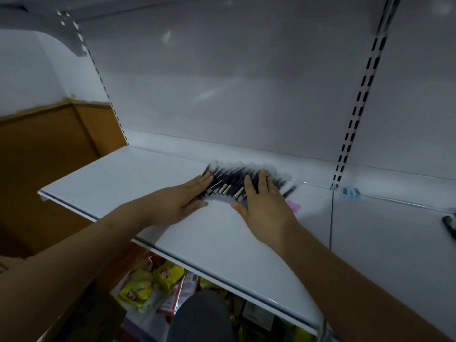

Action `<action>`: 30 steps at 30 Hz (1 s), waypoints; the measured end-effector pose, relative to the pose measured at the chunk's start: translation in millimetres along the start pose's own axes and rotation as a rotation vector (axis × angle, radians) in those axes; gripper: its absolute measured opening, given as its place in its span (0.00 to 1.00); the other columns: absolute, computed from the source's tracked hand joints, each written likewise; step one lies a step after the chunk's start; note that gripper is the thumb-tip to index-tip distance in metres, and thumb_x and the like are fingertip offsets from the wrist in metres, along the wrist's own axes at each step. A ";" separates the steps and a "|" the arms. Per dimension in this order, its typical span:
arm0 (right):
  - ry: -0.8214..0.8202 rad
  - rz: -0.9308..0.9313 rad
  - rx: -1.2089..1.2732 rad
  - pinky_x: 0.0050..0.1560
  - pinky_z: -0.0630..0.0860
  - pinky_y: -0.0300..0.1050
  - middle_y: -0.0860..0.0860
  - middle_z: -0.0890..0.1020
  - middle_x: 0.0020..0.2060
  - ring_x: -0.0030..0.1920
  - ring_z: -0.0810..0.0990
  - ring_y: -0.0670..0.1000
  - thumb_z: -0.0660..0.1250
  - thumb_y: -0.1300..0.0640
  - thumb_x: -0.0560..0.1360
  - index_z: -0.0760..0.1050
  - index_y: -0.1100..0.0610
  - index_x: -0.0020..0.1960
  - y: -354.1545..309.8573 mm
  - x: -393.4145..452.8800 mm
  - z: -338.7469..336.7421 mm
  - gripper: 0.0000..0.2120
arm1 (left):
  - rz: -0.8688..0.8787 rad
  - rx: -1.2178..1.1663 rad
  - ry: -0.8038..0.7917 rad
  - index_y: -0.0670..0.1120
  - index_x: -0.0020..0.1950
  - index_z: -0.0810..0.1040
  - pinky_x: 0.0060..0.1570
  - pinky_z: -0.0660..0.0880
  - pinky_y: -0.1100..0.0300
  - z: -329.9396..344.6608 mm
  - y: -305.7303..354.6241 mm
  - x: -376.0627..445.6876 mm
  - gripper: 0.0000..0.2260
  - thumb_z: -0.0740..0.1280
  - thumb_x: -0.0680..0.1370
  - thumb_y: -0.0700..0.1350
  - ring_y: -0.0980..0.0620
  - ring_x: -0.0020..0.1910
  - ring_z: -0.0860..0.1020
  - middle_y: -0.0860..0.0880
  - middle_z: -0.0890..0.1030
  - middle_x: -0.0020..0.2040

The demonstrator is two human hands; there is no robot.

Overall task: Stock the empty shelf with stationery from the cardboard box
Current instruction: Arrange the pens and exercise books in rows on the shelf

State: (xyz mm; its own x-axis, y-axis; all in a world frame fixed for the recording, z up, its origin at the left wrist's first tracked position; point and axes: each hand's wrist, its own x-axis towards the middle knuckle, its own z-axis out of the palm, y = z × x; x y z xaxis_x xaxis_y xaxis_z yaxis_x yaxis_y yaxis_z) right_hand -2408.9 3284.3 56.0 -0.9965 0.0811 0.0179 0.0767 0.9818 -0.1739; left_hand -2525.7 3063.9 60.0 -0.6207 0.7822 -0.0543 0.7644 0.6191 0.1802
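Note:
A row of several dark pens with clear caps lies flat on the white shelf, near its back. My left hand rests with straight fingers against the left end of the row. My right hand lies flat over the right part of the pens, fingers straight. One pen sits apart just right of the row. A pink eraser-like piece shows beside my right hand. The cardboard box is only partly visible at the lower left.
A blue sharpener-like item sits at the shelf joint to the right. A dark object lies at the far right edge. Below the shelf are yellow and red packets. A brown wall panel stands at left.

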 end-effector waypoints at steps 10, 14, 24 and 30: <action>0.051 0.001 -0.043 0.78 0.46 0.53 0.63 0.39 0.77 0.78 0.41 0.61 0.45 0.44 0.84 0.40 0.57 0.80 -3.6 10.1 7.0 0.30 | -0.174 -0.247 0.140 0.47 0.81 0.40 0.75 0.40 0.63 15.2 22.8 29.6 0.38 0.46 0.78 0.66 0.56 0.79 0.42 0.50 0.43 0.81; 0.065 -0.030 -0.021 0.78 0.44 0.54 0.61 0.38 0.77 0.78 0.38 0.59 0.45 0.38 0.82 0.39 0.53 0.80 0.5 6.5 5.5 0.34 | -0.114 -0.438 0.199 0.56 0.81 0.41 0.77 0.50 0.59 13.0 13.1 17.3 0.39 0.59 0.79 0.66 0.60 0.79 0.46 0.55 0.45 0.81; 0.048 0.086 -0.056 0.77 0.43 0.57 0.65 0.43 0.77 0.78 0.44 0.63 0.43 0.31 0.78 0.37 0.49 0.79 6.1 9.1 6.8 0.38 | -0.204 -0.222 0.097 0.52 0.80 0.58 0.73 0.60 0.59 -0.9 -14.1 10.8 0.34 0.58 0.77 0.64 0.53 0.74 0.65 0.53 0.64 0.77; 0.025 0.059 -0.018 0.78 0.42 0.54 0.65 0.40 0.77 0.78 0.42 0.62 0.45 0.32 0.78 0.36 0.50 0.79 8.1 10.5 4.8 0.38 | -0.240 -0.252 0.143 0.56 0.79 0.60 0.74 0.62 0.55 -1.3 -19.6 11.4 0.37 0.61 0.73 0.68 0.53 0.75 0.65 0.54 0.64 0.77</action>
State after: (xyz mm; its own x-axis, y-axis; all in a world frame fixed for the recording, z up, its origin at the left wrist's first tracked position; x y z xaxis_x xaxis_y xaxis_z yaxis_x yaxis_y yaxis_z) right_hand -2418.9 3292.3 50.0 -0.9892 0.1432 0.0326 0.1364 0.9781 -0.1572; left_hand -2548.0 3060.5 57.1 -0.8085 0.5884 0.0100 0.5386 0.7329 0.4157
